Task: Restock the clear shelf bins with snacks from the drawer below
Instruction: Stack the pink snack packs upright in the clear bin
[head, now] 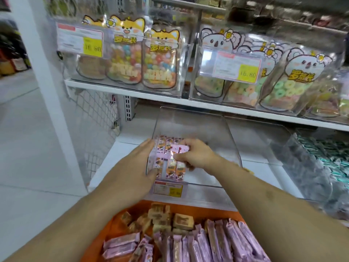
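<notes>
White shop shelving is carrying the clear bin (198, 129), where pink snack bars (170, 167) are lining up. Left hand (139, 163) is lying flat, bracing the row; right hand (194, 154) is pinching one bar (180, 148) — best eased upright beside its neighbours — more waiting in the orange drawer (188, 208) below.

Price tag on clear bin (167, 190): blurred, figures unreadable.
Pink snack packs in bin (171, 167): partly covered by left hand (140, 164) and right hand (196, 154); print too blurred to read.
Right fingertips: tucked behind a pink pack (180, 148), hidden.
Orange drawer (117, 226): cut off by bottom edge.
Top shelf goods (283, 19): smeared by motion, unidentifiable.
Green packets (332, 159): cropped at right edge.
</notes>
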A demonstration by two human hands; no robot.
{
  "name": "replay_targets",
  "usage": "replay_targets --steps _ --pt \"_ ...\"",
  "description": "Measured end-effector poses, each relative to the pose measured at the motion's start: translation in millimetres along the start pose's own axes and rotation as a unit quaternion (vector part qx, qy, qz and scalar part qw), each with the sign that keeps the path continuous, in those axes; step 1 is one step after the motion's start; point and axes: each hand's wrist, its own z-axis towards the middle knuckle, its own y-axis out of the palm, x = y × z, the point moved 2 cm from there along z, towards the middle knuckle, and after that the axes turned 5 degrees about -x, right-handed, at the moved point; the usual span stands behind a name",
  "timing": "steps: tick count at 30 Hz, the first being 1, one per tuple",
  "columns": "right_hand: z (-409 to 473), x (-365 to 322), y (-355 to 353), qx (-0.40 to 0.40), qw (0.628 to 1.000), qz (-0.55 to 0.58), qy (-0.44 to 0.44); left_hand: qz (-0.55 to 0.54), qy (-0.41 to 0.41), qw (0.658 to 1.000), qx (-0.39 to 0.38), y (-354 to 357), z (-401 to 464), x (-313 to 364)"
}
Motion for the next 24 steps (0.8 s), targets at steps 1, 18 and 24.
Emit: replay_targets --steps 1,18,24 --pt "4.1 2.9 4.5 -0.017 1.000 0.007 0.010 -0.007 -0.001 1.000 0.003 0.0 0.3 -0.6" --pt "-4.4 9.3 22.2 -0.036 0.969 -0.232 -0.081 -0.005 0.006 0.999 0.032 1.8 -3.5 5.7" --pt "2.1 6.3 25.9 -0.029 0.962 -0.258 -0.089 0.000 0.005 1.000 0.029 2.5 -3.8 7.4"
